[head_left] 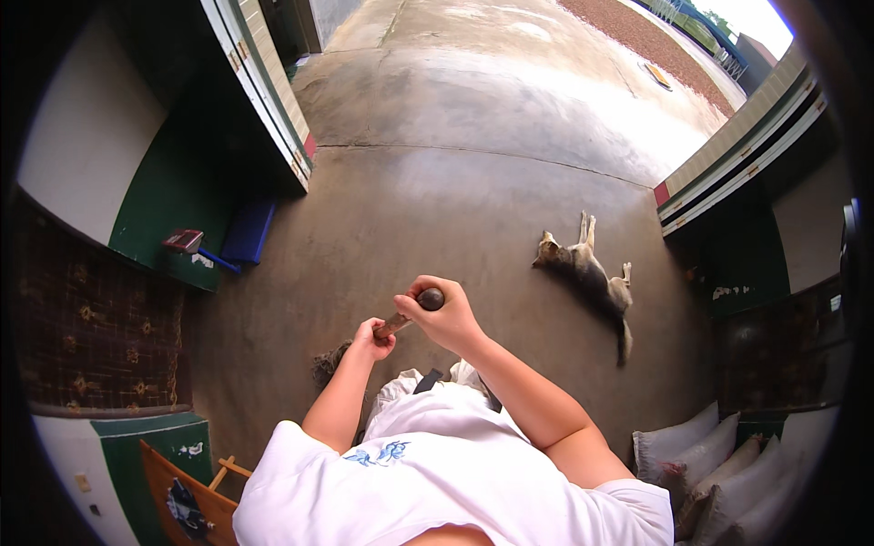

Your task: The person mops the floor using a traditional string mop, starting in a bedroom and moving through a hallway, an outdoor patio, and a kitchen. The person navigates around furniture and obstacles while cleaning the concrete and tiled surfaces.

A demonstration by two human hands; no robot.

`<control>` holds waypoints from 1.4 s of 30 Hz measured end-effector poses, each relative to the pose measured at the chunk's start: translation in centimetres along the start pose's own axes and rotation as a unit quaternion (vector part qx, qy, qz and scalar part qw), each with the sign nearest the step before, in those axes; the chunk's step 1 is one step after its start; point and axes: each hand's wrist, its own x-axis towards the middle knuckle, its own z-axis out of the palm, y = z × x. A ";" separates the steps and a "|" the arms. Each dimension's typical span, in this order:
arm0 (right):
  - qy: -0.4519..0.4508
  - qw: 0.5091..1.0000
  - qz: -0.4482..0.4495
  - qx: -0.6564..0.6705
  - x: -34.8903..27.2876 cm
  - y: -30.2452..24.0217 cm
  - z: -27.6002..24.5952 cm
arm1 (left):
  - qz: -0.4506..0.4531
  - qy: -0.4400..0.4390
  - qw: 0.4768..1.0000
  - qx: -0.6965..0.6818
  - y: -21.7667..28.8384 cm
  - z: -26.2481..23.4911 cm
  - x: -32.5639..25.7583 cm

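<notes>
Both my hands grip the brown wooden handle [391,325] of a mop, which slants down to the left. My right hand [446,311] is wrapped round the upper end, close to its dark rounded tip [431,298]. Lower on the handle, my left hand [371,340] is closed around it. The grey stringy mop head [329,364] lies on the concrete floor [437,214], left of my left forearm, which partly hides it.
A dog [594,280] lies on its side to the right. White sacks [685,439] are piled at the lower right. A blue dustpan-like thing [248,232] stands by the left wall; a wooden piece of furniture [173,491] is at lower left. Ahead, a wide doorway opens onto paved ground.
</notes>
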 end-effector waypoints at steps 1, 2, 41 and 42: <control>0.016 1.000 -0.007 0.006 2.3 0.5 -2.1 | 0.010 -0.022 1.000 0.011 1.1 3.4 1.4; 0.034 0.999 -0.014 0.009 4.4 1.1 -4.0 | 0.016 -0.044 0.999 0.006 2.0 6.6 3.1; -0.040 0.983 0.114 0.139 82.5 18.4 -62.6 | -0.027 0.221 0.971 -0.084 25.9 80.0 52.5; -0.036 0.986 0.090 0.139 83.8 18.9 -64.7 | -0.023 0.227 0.969 -0.093 25.7 82.2 53.2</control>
